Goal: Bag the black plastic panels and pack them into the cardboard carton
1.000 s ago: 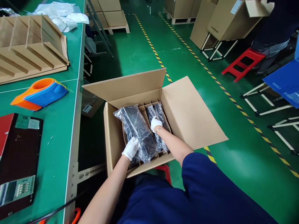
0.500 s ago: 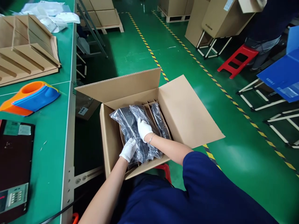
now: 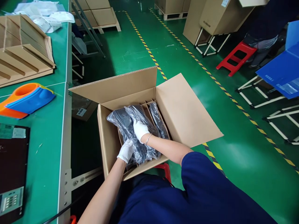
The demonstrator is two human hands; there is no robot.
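An open cardboard box (image 3: pixel 102 140) with raised flaps stands in front of me, with thin cardboard dividers inside. Dark items in clear plastic bags lie in it. My left hand (image 3: pixel 126 151), in a white glove, is closed on the near left part of a bagged dark item (image 3: pixel 121 119). Just up and to the right, my gloved right hand (image 3: pixel 140 130) has its fingers curled onto the plastic of a neighbouring bagged item (image 3: pixel 140 113); the fingertips are partly hidden. Another bagged item (image 3: pixel 158 121) stands in the right slot, touched by neither hand.
On the left is a green workbench (image 3: pixel 49 130) with a cardboard divider set (image 3: pixel 25 59), an orange and blue tape dispenser (image 3: pixel 28 98) and a dark device (image 3: pixel 11 168). A red stool (image 3: pixel 237 57), a blue box (image 3: pixel 280 71) and a person's legs are at the upper right.
The whole view has shifted slightly, moving the bench and box a little to the left. Both hands keep nearly the same places on the bagged items.
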